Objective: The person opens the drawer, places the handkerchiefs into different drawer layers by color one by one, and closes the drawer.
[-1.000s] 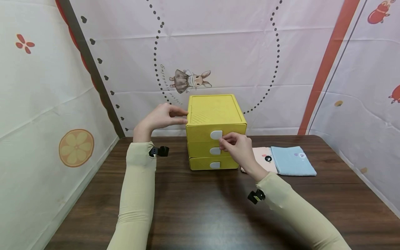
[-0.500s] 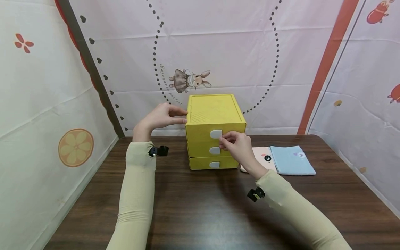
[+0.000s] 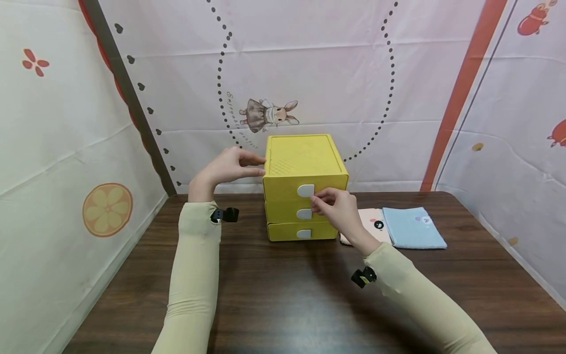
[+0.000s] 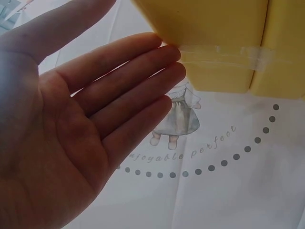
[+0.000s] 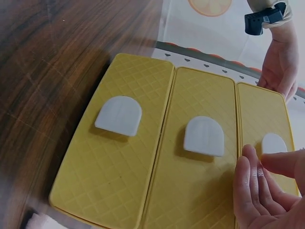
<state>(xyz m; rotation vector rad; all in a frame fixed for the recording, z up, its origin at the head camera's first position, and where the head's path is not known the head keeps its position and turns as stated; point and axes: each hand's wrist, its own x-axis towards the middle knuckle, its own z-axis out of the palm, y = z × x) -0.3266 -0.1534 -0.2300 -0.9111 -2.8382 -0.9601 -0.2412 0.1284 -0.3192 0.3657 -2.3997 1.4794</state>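
Note:
A yellow three-drawer box stands on the table, each drawer front carrying a white tab handle. My left hand is at its upper left edge, fingers straight. In the left wrist view, the fingertips meet the yellow side wall and the thumb stands apart. With thumb and fingers brought together, my right hand pinches at the straight edge of the top drawer handle; the right wrist view has the thumb partly covering that handle. The middle handle and bottom handle are untouched.
Right of the box, partly behind my right forearm, lie a pink cloth with a face print and a folded light blue cloth. Printed curtains hang behind and beside the dark wooden table.

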